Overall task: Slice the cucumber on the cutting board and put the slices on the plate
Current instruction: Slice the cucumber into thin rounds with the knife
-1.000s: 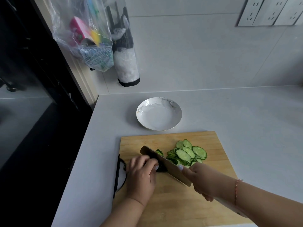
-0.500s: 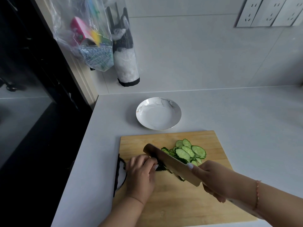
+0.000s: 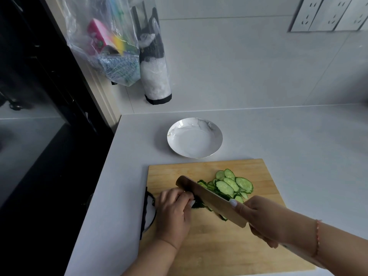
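Cucumber (image 3: pixel 198 204), just a dark stub, sits on the cutting board (image 3: pixel 229 251) under the curled fingers of the left hand (image 3: pixel 173 214). Right hand (image 3: pixel 264 220) grips the knife (image 3: pixel 211 200); best tuck those fingertips back, slice thin, then carry the slices (image 3: pixel 229 184) to the bare plate (image 3: pixel 195 138).

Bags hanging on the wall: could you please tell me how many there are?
2. A clear bag of colourful items hangs at the left; a second bag, with white contents, hangs just right of it, partly hidden behind.
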### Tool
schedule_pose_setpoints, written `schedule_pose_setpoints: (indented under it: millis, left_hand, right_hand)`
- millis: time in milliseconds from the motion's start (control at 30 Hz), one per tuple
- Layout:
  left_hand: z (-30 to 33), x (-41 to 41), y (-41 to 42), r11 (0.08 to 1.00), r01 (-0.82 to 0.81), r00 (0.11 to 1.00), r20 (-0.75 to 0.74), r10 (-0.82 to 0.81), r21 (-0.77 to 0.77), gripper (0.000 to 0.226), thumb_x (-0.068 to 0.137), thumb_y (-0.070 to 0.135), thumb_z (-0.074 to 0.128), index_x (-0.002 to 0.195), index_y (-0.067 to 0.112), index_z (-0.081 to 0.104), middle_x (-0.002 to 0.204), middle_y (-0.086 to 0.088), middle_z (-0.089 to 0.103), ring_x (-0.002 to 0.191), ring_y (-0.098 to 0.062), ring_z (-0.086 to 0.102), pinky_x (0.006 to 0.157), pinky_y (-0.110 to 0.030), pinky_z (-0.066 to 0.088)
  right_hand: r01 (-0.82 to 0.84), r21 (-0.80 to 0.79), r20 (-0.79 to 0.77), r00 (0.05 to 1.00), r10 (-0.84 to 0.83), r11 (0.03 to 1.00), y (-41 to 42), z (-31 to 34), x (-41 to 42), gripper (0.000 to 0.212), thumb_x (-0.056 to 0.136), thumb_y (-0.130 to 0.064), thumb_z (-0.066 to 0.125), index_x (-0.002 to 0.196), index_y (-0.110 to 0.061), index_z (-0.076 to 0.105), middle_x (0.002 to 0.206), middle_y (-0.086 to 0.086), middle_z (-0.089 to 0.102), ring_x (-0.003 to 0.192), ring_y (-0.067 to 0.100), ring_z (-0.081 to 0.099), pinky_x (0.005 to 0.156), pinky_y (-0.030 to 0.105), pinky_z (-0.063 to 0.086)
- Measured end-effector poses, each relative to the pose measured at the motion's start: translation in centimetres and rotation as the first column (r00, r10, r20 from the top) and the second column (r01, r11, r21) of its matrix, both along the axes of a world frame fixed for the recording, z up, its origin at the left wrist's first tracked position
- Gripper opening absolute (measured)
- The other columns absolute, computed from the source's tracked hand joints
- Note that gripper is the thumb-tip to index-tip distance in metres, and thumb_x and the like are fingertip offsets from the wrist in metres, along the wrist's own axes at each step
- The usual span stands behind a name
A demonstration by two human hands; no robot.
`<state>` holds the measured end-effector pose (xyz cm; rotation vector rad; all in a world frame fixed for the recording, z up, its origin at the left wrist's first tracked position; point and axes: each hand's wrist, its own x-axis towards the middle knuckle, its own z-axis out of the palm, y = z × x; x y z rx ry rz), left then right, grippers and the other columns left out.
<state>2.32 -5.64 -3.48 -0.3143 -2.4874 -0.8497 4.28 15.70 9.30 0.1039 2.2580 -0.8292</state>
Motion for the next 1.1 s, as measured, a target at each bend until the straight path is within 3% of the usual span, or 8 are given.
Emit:
schedule_pose_setpoints:
  millis: [367,533,767,933,1033,1100]
  left_hand:
    - [-0.2,0.0,-0.1,1.000,0.001,1.000,-0.008,-0.002,-0.010,0.010,0.082,0.025,0.053,0.084,0.025,0.062,0.089,0.008,0.059,0.086,-0.016,0.044,0.074,-0.028,0.033]
    - [-0.4,-0.1,-0.2,1.000,0.019,1.000,0.007,-0.019,-0.007,0.006,0.081,0.023,0.056,0.086,0.027,0.056,0.091,0.008,0.057,0.086,-0.018,0.045,0.075,-0.027,0.030]
    - [0.0,-0.1,-0.2,1.000,0.018,1.000,0.000,-0.018,0.014,0.010,0.082,0.025,0.056,0.081,0.023,0.065,0.088,0.010,0.059,0.087,-0.013,0.045,0.077,-0.022,0.027]
    - [0.0,0.0,-0.2,0.999,0.023,1.000,0.009,-0.023,0.023,0.009,0.082,0.027,0.056,0.081,0.024,0.065,0.089,0.011,0.060,0.089,-0.014,0.046,0.078,-0.023,0.029]
    - [0.2,0.0,-0.2,1.000,0.020,1.000,0.014,-0.021,0.022,0.010,0.082,0.028,0.056,0.080,0.024,0.065,0.089,0.011,0.060,0.089,-0.013,0.046,0.079,-0.022,0.028]
    - [0.2,0.0,-0.2,1.000,0.020,1.000,0.011,-0.020,0.020,0.010,0.082,0.027,0.056,0.080,0.024,0.066,0.089,0.011,0.060,0.089,-0.013,0.046,0.079,-0.022,0.028]
  right_hand:
    - [0.027,0.024,0.006,1.000,-0.027,0.999,-1.9,-2.7,-1.3,0.065,0.093,-0.063,0.028,0.065,-0.007,0.047,0.054,0.017,0.055,0.034,0.022,0.050,0.047,0.022,0.046]
    - [0.056,-0.013,0.004,0.998,-0.056,0.998,-1.7,-2.5,-1.1,0.058,0.094,-0.058,0.031,0.067,-0.009,0.044,0.044,0.004,0.050,0.029,0.017,0.048,0.043,0.020,0.042]
    - [0.059,-0.034,-0.002,0.998,-0.059,0.998,-0.8,-0.4,-0.5,0.057,0.093,-0.059,0.032,0.073,-0.009,0.047,0.044,0.004,0.047,0.029,0.018,0.045,0.043,0.022,0.040]
    - [0.035,-0.028,0.011,0.999,-0.034,0.999,-0.7,0.2,0.0,0.060,0.093,-0.059,0.030,0.074,-0.006,0.049,0.037,-0.002,0.045,0.029,0.017,0.045,0.053,0.027,0.044]
    - [0.027,-0.018,0.016,1.000,-0.027,0.999,-0.7,0.1,-0.1,0.065,0.092,-0.060,0.030,0.081,-0.001,0.054,0.036,-0.003,0.046,0.030,0.018,0.046,0.049,0.023,0.043]
    - [0.029,-0.005,0.005,1.000,-0.029,1.000,-0.8,0.0,-0.1,0.062,0.092,-0.060,0.030,0.074,-0.005,0.050,0.038,-0.001,0.046,0.030,0.018,0.046,0.048,0.023,0.042]
